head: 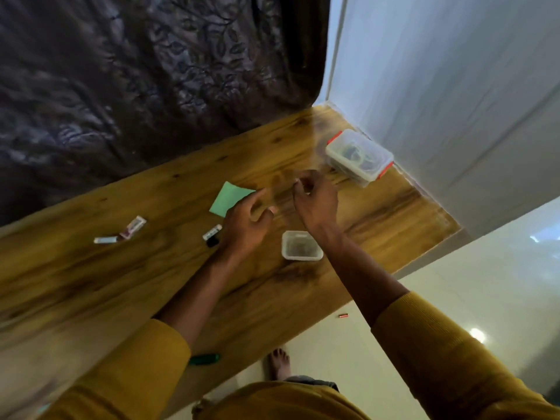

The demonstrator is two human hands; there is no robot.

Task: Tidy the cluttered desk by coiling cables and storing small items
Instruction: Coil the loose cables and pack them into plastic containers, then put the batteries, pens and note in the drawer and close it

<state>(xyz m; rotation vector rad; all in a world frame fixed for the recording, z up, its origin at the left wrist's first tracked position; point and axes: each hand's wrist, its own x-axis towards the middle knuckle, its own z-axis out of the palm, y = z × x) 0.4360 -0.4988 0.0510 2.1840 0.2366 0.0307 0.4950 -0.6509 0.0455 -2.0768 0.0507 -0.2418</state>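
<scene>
Blurred wooden desk (121, 283), right hand (315, 204) grip contents indistinct.

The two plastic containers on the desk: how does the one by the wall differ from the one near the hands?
The container by the wall is larger, closed with a lid that has orange-red clips, and holds coiled items, blurred. The small container has no lid on and no clips; its contents are too blurred to tell. The first sits in the desk's far corner, the second just below the right hand. Both are translucent, rectangular and upright.
</scene>
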